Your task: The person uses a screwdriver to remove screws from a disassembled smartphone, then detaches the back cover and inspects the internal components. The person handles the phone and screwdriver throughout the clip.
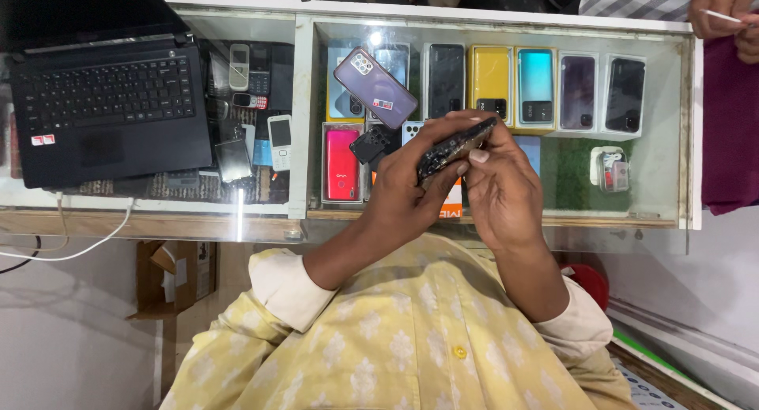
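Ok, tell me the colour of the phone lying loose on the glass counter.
Purple phone, camera side up; head view shows it.

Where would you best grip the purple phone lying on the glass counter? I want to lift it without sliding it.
Take the purple phone by its two long edges, coming straight down from above. It lies flat and tilted on the glass counter, camera side up, apart from the left hand and right hand, so both long edges are free.

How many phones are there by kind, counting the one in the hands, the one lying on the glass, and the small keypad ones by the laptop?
Phone held edge-on in both hands: 1
Purple phone lying on the glass: 1
Small keypad phones beside the laptop: 4
Total: 6
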`<state>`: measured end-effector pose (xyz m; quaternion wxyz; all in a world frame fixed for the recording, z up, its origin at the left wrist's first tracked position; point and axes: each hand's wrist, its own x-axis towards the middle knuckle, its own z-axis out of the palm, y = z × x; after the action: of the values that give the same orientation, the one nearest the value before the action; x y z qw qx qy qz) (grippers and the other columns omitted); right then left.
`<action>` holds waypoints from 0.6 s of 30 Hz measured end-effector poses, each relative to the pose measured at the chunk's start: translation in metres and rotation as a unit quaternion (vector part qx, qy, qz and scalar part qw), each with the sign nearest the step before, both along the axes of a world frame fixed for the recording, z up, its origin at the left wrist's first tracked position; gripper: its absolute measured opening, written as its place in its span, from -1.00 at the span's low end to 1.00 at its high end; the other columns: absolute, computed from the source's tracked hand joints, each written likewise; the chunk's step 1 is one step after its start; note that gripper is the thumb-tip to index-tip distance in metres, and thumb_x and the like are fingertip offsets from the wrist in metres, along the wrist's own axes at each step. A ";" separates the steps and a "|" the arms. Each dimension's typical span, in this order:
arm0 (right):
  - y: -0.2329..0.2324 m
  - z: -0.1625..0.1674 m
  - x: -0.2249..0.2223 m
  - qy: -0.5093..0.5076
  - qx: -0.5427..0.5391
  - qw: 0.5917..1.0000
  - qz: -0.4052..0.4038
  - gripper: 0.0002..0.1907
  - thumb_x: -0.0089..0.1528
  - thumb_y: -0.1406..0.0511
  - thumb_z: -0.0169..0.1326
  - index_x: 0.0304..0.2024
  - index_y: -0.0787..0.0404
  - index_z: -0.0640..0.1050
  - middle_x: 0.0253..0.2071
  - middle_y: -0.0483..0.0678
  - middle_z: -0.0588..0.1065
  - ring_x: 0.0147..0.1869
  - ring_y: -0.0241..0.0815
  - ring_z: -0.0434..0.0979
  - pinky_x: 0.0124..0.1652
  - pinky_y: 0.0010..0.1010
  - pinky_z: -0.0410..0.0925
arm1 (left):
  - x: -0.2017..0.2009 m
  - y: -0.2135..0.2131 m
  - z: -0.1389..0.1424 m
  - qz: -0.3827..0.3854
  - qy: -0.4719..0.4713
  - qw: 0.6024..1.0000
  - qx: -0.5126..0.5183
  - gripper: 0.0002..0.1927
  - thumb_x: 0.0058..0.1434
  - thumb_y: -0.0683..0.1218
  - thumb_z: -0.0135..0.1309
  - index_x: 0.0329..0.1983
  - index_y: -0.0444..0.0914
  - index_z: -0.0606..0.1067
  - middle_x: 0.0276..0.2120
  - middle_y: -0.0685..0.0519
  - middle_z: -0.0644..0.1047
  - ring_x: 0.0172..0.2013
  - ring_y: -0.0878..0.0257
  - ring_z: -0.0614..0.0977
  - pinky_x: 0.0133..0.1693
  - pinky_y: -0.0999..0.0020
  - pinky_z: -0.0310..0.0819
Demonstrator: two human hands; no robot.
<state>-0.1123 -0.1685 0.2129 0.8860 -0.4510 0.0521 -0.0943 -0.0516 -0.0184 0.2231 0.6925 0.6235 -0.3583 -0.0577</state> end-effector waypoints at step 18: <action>-0.006 0.023 0.008 0.025 -0.026 0.998 0.055 -0.47 0.22 0.42 -0.19 0.23 0.53 0.40 0.18 0.25 0.49 0.21 -0.07 0.51 0.26 -0.32 0.30 | 0.005 0.007 -0.008 -0.016 -0.003 1.000 0.009 -0.53 0.43 -0.35 0.13 0.36 -0.24 0.38 0.10 0.03 0.58 0.06 0.28 0.70 0.03 0.47 0.59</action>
<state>-0.1045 -0.1746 0.2363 0.8761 -0.4787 0.0463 -0.0352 -0.0468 -0.0117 0.2148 0.6845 0.6244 -0.3697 -0.0702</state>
